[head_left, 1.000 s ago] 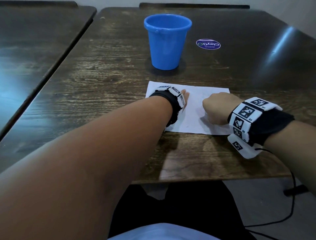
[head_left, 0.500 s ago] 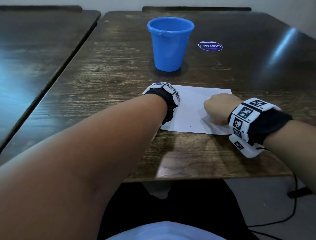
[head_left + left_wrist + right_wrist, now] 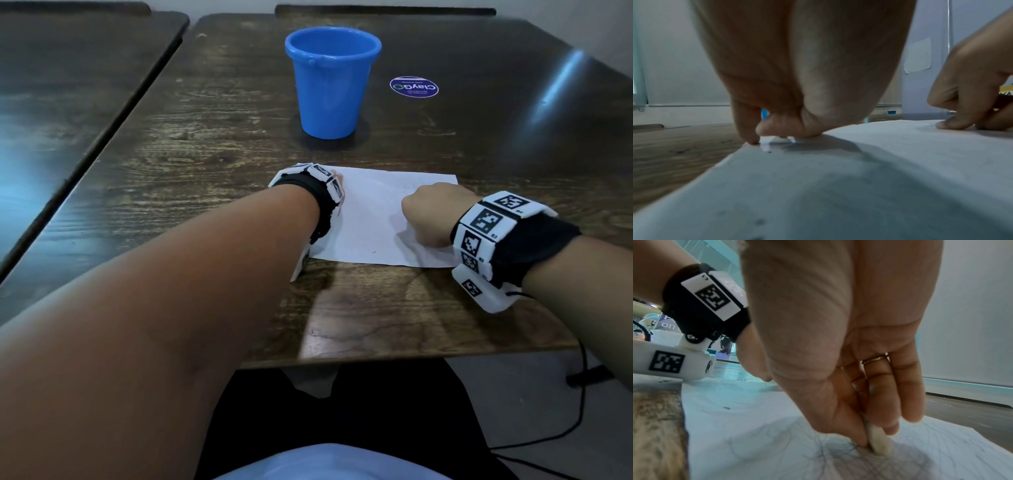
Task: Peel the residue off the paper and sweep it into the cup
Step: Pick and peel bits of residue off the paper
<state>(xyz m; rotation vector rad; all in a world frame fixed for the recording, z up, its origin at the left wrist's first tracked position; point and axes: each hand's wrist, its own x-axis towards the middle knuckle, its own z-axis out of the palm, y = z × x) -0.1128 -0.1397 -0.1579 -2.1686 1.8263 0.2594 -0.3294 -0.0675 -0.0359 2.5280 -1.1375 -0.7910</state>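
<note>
while my left hand (image 3: 797,73) presses fingertips on the paper (image 3: 376,219), my right hand (image 3: 838,337) pinches a pale eraser (image 3: 879,444); sticker (image 3: 414,87) reads "claygo".

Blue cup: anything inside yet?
Cup stands upright beyond the paper; only its upper inner wall shows, bare. The bottom is hidden by the near wall.

My paper (image 3: 373,219) lies near the table's (image 3: 212,144) front edge; the cup (image 3: 331,85) stands behind it.
</note>
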